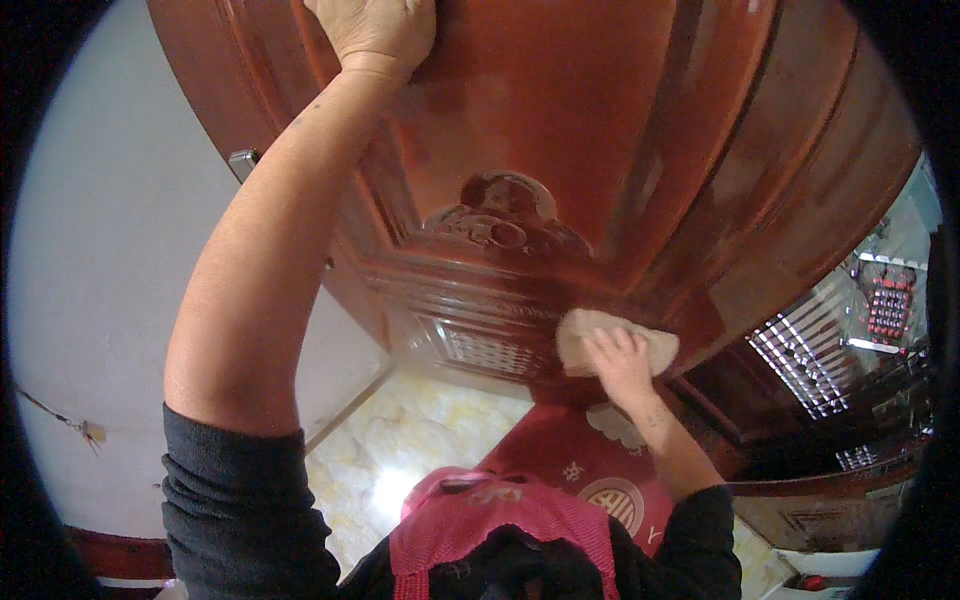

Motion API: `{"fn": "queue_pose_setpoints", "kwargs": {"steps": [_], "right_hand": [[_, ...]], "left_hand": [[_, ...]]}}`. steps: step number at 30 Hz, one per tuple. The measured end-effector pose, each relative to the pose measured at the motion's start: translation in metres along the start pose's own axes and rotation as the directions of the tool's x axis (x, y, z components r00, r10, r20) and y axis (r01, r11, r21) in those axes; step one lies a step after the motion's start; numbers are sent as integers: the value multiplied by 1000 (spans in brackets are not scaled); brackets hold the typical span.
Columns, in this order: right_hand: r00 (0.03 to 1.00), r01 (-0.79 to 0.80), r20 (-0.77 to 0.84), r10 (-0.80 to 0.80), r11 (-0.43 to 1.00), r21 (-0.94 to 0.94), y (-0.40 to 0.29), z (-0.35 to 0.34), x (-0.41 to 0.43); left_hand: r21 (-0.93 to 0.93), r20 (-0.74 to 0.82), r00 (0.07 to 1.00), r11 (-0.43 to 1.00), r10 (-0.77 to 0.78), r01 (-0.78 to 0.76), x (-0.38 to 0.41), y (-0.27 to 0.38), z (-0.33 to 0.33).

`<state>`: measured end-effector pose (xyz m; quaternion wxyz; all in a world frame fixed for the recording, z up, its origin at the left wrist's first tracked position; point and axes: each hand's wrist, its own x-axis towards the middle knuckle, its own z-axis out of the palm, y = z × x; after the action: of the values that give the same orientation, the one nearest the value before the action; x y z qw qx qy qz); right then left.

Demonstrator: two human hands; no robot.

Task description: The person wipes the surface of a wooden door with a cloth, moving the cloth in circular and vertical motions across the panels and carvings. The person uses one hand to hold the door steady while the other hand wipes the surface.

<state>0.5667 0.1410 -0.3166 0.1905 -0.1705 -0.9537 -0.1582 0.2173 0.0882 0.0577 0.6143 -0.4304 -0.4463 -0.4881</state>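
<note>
A glossy reddish-brown wooden door (540,112) with moulded panels and a carved ornament (502,214) fills the upper middle of the head view. My left hand (379,30) is up at the top edge against the door face; its fingers run out of the picture, so their grip is hidden. Low on the door, my right hand (622,367) presses a folded beige cloth (660,349) to the wood near a small lattice panel (491,351). Its fingers lie spread over the cloth.
A white wall (112,247) stands at left, near a metal latch (244,161) on the door edge. Below lie a marbled tile floor (420,412) and a red mat (547,450) with writing. Dark wooden furniture (720,397) and a metal rack (799,367) stand at right.
</note>
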Motion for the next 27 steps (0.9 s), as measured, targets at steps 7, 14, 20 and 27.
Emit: {"fn": "queue_pose_setpoints", "kwargs": {"steps": [7,14,20,27], "right_hand": [[981,145,-142,-133,986,79,-97,37,112],[932,206,-329,-152,969,134,-175,8,244],[952,253,-165,-258,966,-48,-168,8,240],[982,57,-189,-26,986,158,-31,-24,83]], "left_hand": [[9,13,1000,1000,4,-4,1,2,1],[19,14,1000,1000,1,-2,2,3,6],[14,7,1000,1000,17,-17,0,4,1],[30,13,1000,999,-25,24,1,2,0]]}}
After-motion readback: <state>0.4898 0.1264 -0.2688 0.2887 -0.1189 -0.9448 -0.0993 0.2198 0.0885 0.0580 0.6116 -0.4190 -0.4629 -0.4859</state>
